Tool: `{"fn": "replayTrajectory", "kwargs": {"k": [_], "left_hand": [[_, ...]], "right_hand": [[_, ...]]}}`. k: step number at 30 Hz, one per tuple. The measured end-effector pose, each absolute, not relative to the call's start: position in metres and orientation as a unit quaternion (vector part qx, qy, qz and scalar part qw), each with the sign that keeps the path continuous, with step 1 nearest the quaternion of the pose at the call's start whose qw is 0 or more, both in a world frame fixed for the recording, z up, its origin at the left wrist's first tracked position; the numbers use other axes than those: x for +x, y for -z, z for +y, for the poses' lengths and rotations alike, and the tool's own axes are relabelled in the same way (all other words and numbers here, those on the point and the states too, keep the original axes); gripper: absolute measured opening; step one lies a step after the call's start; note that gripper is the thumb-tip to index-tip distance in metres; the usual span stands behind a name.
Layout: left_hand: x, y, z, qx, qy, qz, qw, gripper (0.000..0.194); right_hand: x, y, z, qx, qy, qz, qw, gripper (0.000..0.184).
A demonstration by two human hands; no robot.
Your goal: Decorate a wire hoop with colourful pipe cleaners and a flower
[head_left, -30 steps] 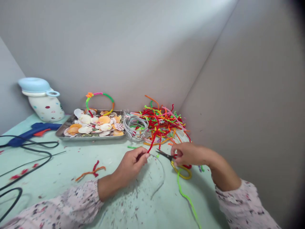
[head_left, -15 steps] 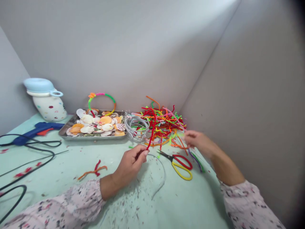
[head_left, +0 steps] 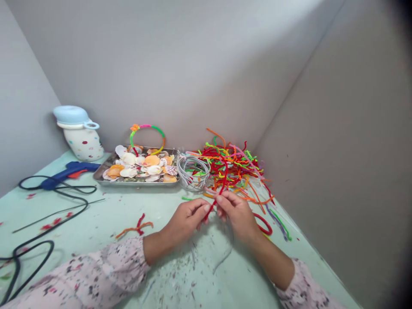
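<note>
A fuzzy red pipe cleaner rises from between my hands over the table. Its lower part is pinched between thumb and fingers of my left hand. My right hand pinches the same pipe cleaner just above, fingertips close to the left ones. Behind the right wrist, scissors show only part of their red handle; the blades are hidden. Below the hands lies a thin grey curved wire, partly covered. Twisted orange and red pipe cleaner pieces lie left of my left hand.
Several loose pipe cleaners form a heap at the back right, beside coiled silver wire. A metal tray holds shells and a colourful pipe-cleaner ring. Left are a blue glue gun, black cord and a white tumbler.
My right hand has come left from beside the heap to the red pipe cleaner and pinches it next to my left hand. The scissors are now mostly covered. The view has shifted slightly left.
</note>
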State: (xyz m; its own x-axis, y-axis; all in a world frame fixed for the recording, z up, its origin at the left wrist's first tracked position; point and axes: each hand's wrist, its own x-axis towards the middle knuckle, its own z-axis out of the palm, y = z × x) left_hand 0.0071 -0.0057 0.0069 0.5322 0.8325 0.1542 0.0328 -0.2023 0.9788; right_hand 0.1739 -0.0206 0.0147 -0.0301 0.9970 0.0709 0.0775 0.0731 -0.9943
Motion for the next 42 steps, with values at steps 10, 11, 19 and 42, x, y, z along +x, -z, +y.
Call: {"fn": "replayTrajectory", "kwargs": {"k": [10, 11, 19, 42], "left_hand": [[0.010, 0.002, -0.001, 0.687, -0.315, 0.346, 0.556, 0.027], [0.010, 0.001, -0.001, 0.695, -0.312, 0.354, 0.542, 0.026], [0.008, -0.008, -0.013, 0.801, -0.285, 0.431, 0.302, 0.026], [0.004, -0.010, -0.015, 0.816, -0.293, 0.406, 0.288, 0.027]], "right_hand": [[0.180, 0.010, -0.019, -0.470, -0.445, -0.496, 0.579, 0.021], [0.180, 0.011, -0.019, -0.465, -0.447, -0.493, 0.584, 0.021], [0.183, 0.017, -0.017, -0.453, -0.460, -0.465, 0.606, 0.020], [0.187, 0.013, -0.010, -0.430, -0.530, -0.400, 0.612, 0.023]]}}
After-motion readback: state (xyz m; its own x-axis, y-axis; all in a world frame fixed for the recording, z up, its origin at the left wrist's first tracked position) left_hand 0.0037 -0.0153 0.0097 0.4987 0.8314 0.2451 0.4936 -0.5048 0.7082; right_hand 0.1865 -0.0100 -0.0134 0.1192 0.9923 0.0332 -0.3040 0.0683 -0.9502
